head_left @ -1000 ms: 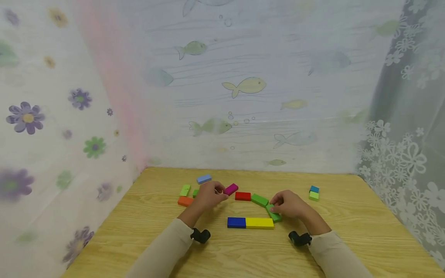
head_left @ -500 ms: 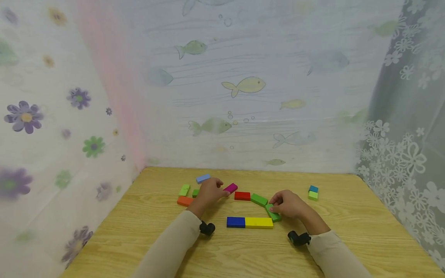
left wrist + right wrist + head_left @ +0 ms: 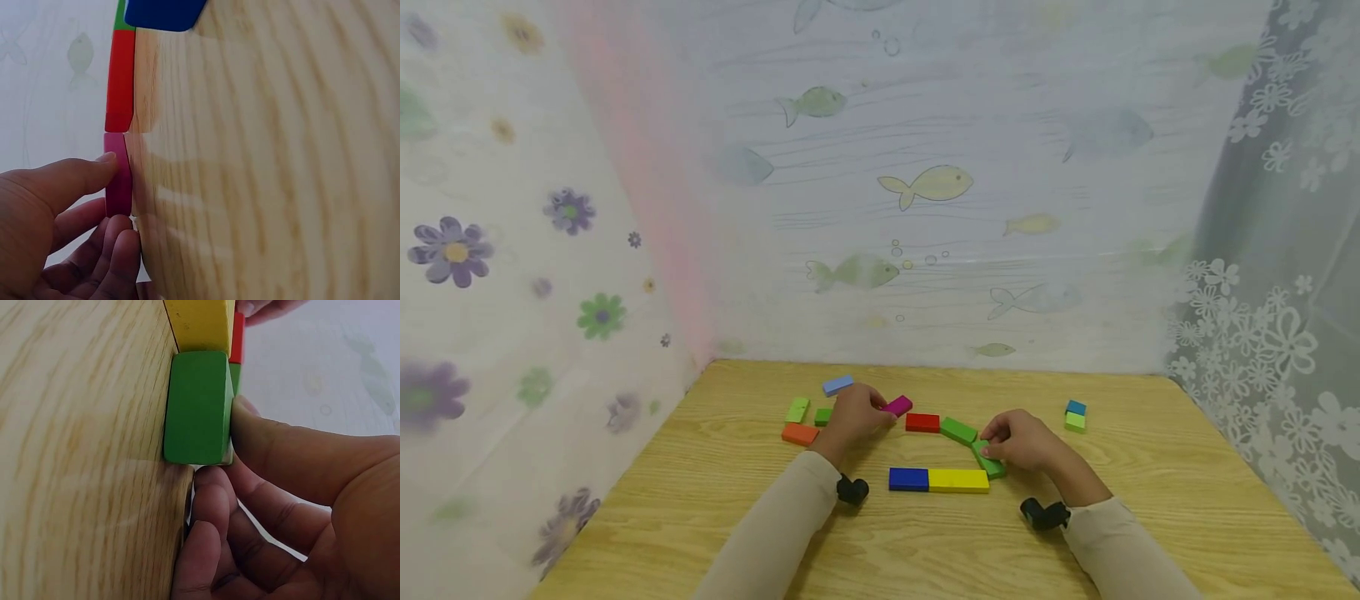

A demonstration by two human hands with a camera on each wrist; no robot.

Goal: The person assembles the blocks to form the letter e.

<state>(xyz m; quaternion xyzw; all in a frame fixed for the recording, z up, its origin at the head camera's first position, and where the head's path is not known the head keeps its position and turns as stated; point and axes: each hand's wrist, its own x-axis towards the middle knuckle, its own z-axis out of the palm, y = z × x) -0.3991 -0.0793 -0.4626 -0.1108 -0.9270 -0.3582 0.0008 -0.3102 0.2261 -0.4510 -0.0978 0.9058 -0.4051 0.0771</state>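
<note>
My left hand pinches a magenta block between thumb and fingers. In the left wrist view that magenta block lies just short of a red block, end toward end. The red block is followed on its right by a green block, then by a second green block set at a slant. My right hand holds this slanted block, thumb on top and fingers at its side. In the right wrist view the slanted block appears close to a yellow block.
In front of the curve lie a blue block and the yellow block, end to end. An orange block, a lime block, a light blue block and a partly hidden green block lie left. Two small blocks sit right.
My left forearm has swung to the right, and the left fingers have shifted and closed round the magenta block, which has hardly moved. My right hand stays on the slanted green block.
</note>
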